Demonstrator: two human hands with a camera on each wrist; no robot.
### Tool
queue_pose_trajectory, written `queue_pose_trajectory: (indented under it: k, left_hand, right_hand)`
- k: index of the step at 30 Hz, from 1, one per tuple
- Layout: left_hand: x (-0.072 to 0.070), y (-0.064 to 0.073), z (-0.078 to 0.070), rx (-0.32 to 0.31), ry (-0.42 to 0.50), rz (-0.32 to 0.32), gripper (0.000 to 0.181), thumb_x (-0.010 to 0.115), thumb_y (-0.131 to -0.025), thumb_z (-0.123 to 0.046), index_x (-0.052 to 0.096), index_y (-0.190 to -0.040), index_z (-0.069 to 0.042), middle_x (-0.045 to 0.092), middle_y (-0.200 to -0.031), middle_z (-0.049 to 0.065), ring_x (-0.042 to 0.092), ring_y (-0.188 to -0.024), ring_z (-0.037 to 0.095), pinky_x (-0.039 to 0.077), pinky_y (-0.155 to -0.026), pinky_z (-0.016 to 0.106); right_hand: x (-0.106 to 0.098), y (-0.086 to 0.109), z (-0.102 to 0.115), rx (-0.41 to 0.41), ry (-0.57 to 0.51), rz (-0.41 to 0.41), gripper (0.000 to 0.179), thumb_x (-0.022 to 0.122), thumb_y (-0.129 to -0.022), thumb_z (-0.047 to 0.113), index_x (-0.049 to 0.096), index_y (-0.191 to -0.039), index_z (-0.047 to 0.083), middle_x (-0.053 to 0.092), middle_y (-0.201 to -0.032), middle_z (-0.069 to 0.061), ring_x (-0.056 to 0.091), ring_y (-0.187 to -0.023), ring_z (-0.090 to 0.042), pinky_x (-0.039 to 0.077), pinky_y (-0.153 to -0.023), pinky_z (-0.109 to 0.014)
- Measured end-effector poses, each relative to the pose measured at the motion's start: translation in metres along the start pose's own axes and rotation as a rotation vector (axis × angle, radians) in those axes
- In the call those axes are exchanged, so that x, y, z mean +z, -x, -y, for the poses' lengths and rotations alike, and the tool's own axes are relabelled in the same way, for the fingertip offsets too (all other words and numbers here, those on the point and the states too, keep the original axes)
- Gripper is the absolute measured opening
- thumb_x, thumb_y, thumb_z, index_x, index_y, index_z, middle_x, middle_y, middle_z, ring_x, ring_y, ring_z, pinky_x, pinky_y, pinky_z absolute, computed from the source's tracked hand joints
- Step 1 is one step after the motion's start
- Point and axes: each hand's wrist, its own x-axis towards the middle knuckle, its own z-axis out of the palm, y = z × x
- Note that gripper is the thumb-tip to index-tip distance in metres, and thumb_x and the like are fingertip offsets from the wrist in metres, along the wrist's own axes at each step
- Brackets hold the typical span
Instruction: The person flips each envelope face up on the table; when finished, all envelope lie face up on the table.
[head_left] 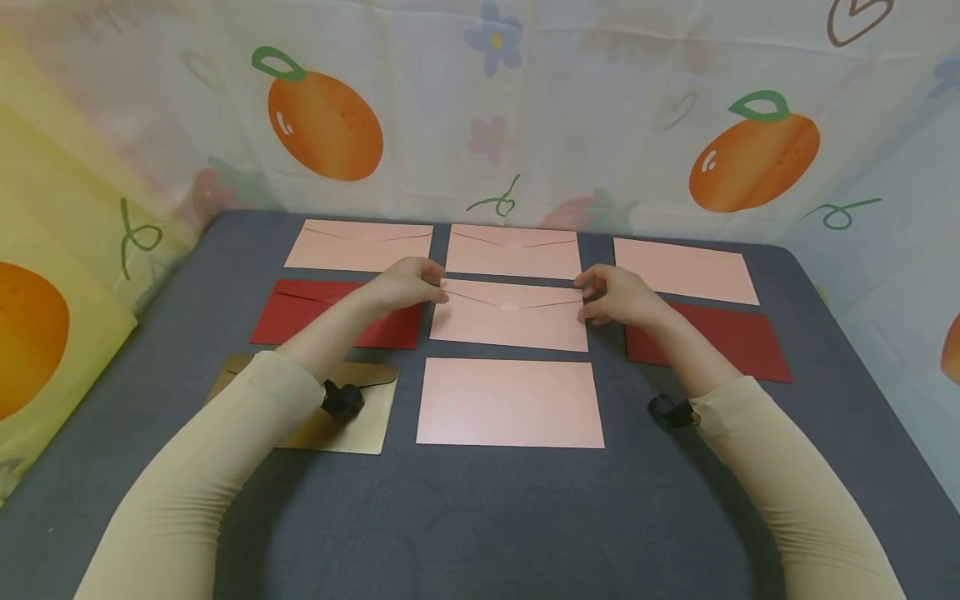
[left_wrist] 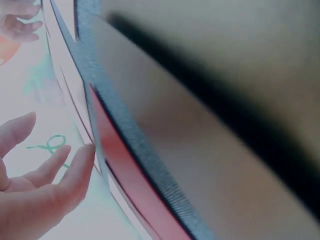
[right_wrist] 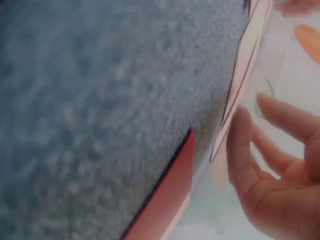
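Observation:
A pink envelope (head_left: 510, 315) lies in the centre of the layout, its flap lines facing up. My left hand (head_left: 410, 283) reaches over a red envelope (head_left: 387, 328) to its left edge; the fingertips are at that edge. At the opposite edge is my right hand (head_left: 618, 295), fingers loosely bent and thumb apart from them. In the left wrist view, the left hand (left_wrist: 50, 195) has thumb and fingers spread, with one fingertip by the envelope edge. The right wrist view shows the right hand (right_wrist: 275, 175) similarly, with a gap between thumb and fingers.
Behind lie more pink envelopes (head_left: 513, 254), one plain side up (head_left: 686, 271). A plain pink envelope (head_left: 510, 404) is nearest the front. A gold envelope (head_left: 360, 425) sits under the left forearm, another red envelope (head_left: 738, 342) by the right. The dark table (head_left: 465, 525) meets a fruit-printed curtain.

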Motion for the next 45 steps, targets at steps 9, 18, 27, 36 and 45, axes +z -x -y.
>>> queue_pose_trajectory:
  k: [9,18,27,36,45]
  left_hand:
    - [0.0,0.016,-0.001,0.223,-0.169,0.137,0.043,0.069,-0.09,-0.014,0.058,-0.13,-0.003,0.062,-0.128,0.015,0.062,-0.117,0.028,0.053,-0.102,0.041]
    - [0.009,0.032,0.01,0.249,-0.267,0.357,0.05,0.078,-0.084,-0.02,0.062,-0.13,-0.009,0.067,-0.125,0.007,0.063,-0.111,0.019,0.054,-0.098,0.034]
    - [0.015,0.043,0.023,0.24,-0.31,0.351,0.048,0.086,-0.076,-0.025,0.062,-0.115,-0.009,0.061,-0.103,0.008,0.054,-0.097,0.02,0.047,-0.085,0.029]
    - [0.022,0.044,0.024,0.245,-0.354,0.317,0.045,0.087,-0.074,-0.019,0.06,-0.109,-0.009,0.058,-0.101,0.008,0.052,-0.096,0.021,0.046,-0.083,0.029]
    - [0.027,0.044,0.021,0.288,-0.417,0.282,0.042,0.087,-0.072,-0.017,0.058,-0.1,-0.007,0.056,-0.097,0.008,0.052,-0.091,0.019,0.045,-0.082,0.028]
  right_hand:
    - [-0.004,0.019,0.002,-0.148,0.065,0.085,0.043,0.068,-0.091,0.012,0.056,-0.132,0.004,0.059,-0.116,-0.018,0.07,-0.09,-0.026,0.06,-0.078,-0.031]
    - [0.001,0.042,-0.009,-0.224,0.082,0.223,0.043,0.076,-0.086,0.02,0.06,-0.125,0.009,0.064,-0.111,-0.012,0.066,-0.087,-0.018,0.054,-0.076,-0.028]
    - [0.01,0.055,-0.01,-0.227,0.175,0.281,0.052,0.083,-0.079,0.03,0.061,-0.122,0.012,0.065,-0.112,-0.005,0.063,-0.09,-0.015,0.052,-0.085,-0.03]
    - [0.015,0.056,-0.014,-0.21,0.27,0.273,0.057,0.088,-0.072,0.036,0.059,-0.114,0.011,0.06,-0.103,-0.005,0.057,-0.09,-0.016,0.049,-0.081,-0.029]
    - [0.022,0.056,-0.012,-0.259,0.306,0.257,0.05,0.09,-0.069,0.026,0.056,-0.1,0.008,0.055,-0.095,-0.007,0.053,-0.079,-0.016,0.048,-0.071,-0.029]
